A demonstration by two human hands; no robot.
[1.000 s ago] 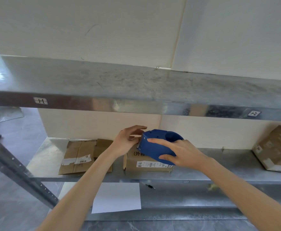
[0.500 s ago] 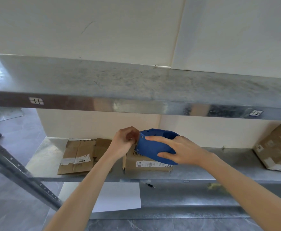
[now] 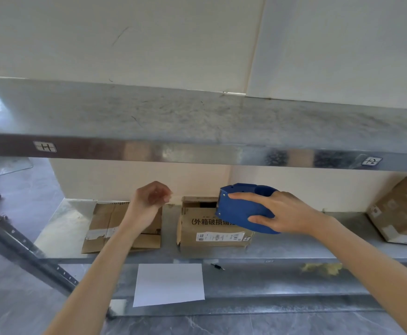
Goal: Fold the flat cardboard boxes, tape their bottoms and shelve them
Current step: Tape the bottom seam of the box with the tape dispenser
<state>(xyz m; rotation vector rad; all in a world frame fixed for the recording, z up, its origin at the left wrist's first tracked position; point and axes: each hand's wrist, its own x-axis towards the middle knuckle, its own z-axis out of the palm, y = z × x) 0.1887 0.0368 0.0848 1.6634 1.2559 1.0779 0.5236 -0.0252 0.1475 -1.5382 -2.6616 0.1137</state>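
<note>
The right grip (image 3: 287, 213) is curled round a blue tape dispenser (image 3: 241, 211), fingers spread across its side and thumb underneath, holding it in the air in front of the top right corner of an upright cardboard box (image 3: 212, 228). The left grip (image 3: 149, 201) is raised well to the left of the dispenser, its fingers curled in and the fingertips drawn to the thumb; whether a strip of clear tape is pinched there I cannot tell, as that spot is blurred. Below the arms, on the lowest shelf (image 3: 270, 286), lie a white sheet (image 3: 169, 284), a small dark pin-like thing (image 3: 218, 266) and a yellowish scrap (image 3: 323, 268). On the middle shelf (image 3: 306, 247) the upright box stands with printed characters and a white label on its front, its top partly open. Just beside it on the left a flattened cardboard box (image 3: 105, 226) lies flat, partly behind the left wrist. At the far right another cardboard box (image 3: 400, 211) sits tilted. Above runs the upper shelf (image 3: 197, 122), with two small tags on its front edge, against a pale wall (image 3: 149, 39)
</note>
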